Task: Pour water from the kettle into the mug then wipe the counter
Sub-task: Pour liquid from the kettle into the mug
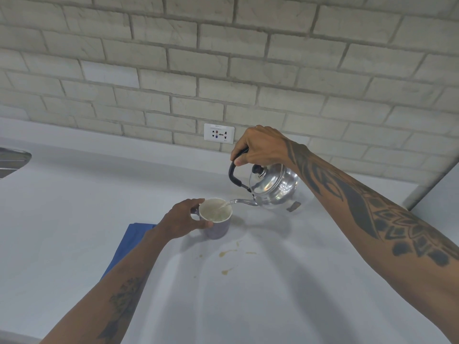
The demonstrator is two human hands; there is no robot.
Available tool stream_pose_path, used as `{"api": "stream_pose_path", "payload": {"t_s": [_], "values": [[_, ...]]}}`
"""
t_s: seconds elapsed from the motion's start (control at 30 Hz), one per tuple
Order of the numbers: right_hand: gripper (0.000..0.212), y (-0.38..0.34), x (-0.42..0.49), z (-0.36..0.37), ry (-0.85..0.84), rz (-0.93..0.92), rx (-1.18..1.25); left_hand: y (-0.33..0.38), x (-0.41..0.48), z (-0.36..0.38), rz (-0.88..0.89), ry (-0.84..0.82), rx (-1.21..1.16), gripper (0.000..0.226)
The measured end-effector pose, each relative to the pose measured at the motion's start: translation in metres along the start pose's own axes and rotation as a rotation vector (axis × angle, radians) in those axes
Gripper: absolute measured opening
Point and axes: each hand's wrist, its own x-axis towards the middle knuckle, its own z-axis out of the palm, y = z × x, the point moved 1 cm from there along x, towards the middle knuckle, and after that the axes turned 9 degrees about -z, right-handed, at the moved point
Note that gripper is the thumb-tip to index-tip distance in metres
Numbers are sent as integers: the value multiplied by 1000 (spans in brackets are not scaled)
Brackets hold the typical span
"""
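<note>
A shiny steel kettle (275, 186) with a black handle hangs tilted above the white counter (248, 306). My right hand (260, 147) grips its handle from above. Its spout reaches over the rim of a purple mug (219, 228), and a thin stream of water falls into the mug's pale inside. My left hand (183, 220) is wrapped around the mug's left side at the handle. The mug stands on the counter. A blue cloth (124, 247) lies on the counter to the left of the mug, partly hidden under my left forearm.
Several small brown spill marks (227, 254) dot the counter in front of the mug. A wall socket (219, 133) sits in the brick wall behind. A metal sink edge (12, 160) shows at the far left. A wall corner (432, 184) juts out at the right.
</note>
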Motion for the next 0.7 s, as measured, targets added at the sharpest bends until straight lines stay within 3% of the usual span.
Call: {"api": "stream_pose_path", "payload": {"t_s": [0.2,0.37,0.57,0.7], "values": [[17,16,-10,4,42,65,144,0,-1,0,8,-4,-2,52],[15,43,-25,16,125,140,406,0,1,0,-22,-1,-23,77],[19,63,-44,30,235,187,658,-1,3,1,-68,-13,-20,91],[23,74,-58,35,307,232,826,3,5,0,-96,-20,-30,86]]}}
